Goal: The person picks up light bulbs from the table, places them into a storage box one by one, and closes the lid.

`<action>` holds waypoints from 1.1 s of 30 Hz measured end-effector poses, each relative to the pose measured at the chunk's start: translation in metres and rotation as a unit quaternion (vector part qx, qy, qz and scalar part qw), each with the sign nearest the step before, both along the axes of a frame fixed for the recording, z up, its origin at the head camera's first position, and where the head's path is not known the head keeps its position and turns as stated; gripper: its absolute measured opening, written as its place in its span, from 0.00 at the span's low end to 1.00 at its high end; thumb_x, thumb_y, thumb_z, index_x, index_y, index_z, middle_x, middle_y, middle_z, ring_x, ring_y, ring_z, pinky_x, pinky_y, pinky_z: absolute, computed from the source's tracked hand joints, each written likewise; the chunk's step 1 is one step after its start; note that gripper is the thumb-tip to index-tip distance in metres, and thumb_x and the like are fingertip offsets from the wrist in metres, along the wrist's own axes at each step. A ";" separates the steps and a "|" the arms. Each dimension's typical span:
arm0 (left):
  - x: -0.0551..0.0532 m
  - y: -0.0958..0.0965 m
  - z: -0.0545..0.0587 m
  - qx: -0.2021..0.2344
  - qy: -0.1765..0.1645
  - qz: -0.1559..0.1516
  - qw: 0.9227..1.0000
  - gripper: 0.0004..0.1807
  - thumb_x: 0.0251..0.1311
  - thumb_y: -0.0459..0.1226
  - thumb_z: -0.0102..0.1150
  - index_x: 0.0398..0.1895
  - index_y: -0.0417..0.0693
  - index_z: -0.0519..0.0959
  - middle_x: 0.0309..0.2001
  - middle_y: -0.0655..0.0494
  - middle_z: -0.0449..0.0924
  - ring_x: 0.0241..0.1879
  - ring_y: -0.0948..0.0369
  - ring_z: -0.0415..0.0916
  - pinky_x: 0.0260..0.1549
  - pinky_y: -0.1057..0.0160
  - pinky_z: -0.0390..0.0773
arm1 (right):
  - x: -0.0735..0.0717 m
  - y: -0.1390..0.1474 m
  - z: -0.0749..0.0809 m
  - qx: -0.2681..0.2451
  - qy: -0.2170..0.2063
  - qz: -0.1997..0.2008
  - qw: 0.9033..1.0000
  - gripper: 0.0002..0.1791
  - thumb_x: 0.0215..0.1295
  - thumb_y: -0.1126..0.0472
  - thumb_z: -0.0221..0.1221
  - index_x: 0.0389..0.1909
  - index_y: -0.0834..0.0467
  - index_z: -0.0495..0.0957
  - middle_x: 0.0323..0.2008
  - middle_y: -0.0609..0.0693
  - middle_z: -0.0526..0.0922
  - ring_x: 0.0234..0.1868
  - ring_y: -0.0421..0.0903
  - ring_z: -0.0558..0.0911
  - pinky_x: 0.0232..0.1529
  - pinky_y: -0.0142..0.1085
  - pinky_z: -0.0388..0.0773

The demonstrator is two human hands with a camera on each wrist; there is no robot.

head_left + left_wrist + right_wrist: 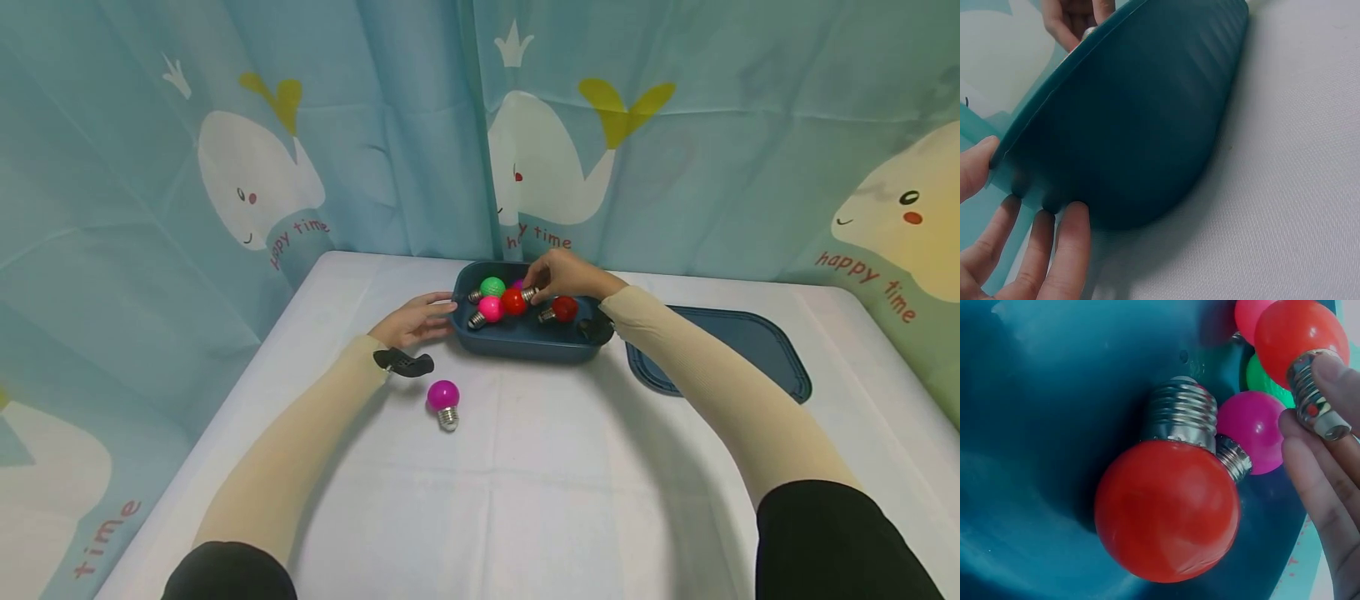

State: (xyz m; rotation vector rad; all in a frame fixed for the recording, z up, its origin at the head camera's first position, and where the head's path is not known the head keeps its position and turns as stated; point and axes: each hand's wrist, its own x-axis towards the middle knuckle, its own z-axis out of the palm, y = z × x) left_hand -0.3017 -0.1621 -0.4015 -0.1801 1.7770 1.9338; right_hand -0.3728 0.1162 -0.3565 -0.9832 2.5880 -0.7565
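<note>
My right hand (566, 275) reaches into a dark blue plastic bin (525, 348), thumb and fingers pinching the silver screw base of a red light bulb (1300, 337). A second red bulb (1169, 512) lies on the bin's floor, near a purple bulb (1250, 428). A green textured bulb (492, 287) and a pink bulb (491, 309) rest at the bin's left side. My left hand (420, 321) touches the bin's left end, its fairly straight fingers against the outer wall and the thumb at the rim.
Nearer to me than the bin, a magenta bulb (443, 396) lies on the white tablecloth (525, 500). A flat dark blue lid (738, 342) lies to the bin's right, partly under my right forearm. A blue printed curtain (420, 167) hangs behind the table and along its left side.
</note>
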 end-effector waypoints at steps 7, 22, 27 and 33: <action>0.000 -0.001 0.000 -0.002 0.002 0.003 1.000 0.30 0.68 0.33 0.47 0.72 0.45 0.53 0.65 0.46 0.62 0.53 0.57 0.71 0.66 0.55 0.64 | -0.003 -0.001 -0.002 0.012 -0.015 0.007 1.000 0.11 0.49 0.67 0.69 0.36 0.61 0.84 0.37 0.56 0.86 0.36 0.46 0.84 0.45 0.39 0.83; -0.002 -0.001 -0.002 0.002 -0.001 0.004 1.000 0.30 0.68 0.33 0.47 0.71 0.46 0.54 0.55 0.53 0.68 0.50 0.59 0.71 0.66 0.55 0.65 | -0.004 -0.006 -0.006 0.031 0.007 0.032 0.999 0.10 0.48 0.67 0.69 0.34 0.62 0.84 0.34 0.55 0.86 0.32 0.43 0.81 0.41 0.38 0.83; -0.002 -0.001 -0.003 -0.003 0.003 -0.002 1.000 0.30 0.68 0.33 0.47 0.72 0.45 0.54 0.58 0.52 0.67 0.51 0.59 0.71 0.66 0.55 0.64 | -0.001 -0.009 -0.006 0.034 -0.008 0.026 0.999 0.10 0.49 0.67 0.68 0.35 0.62 0.83 0.35 0.55 0.86 0.32 0.44 0.81 0.43 0.38 0.83; -0.003 -0.001 -0.003 -0.001 0.002 -0.001 1.000 0.30 0.68 0.33 0.47 0.72 0.45 0.54 0.65 0.47 0.62 0.56 0.55 0.68 0.67 0.54 0.64 | 0.001 -0.013 -0.006 0.035 -0.012 0.028 0.999 0.10 0.50 0.68 0.68 0.35 0.62 0.84 0.37 0.56 0.86 0.34 0.45 0.81 0.44 0.38 0.83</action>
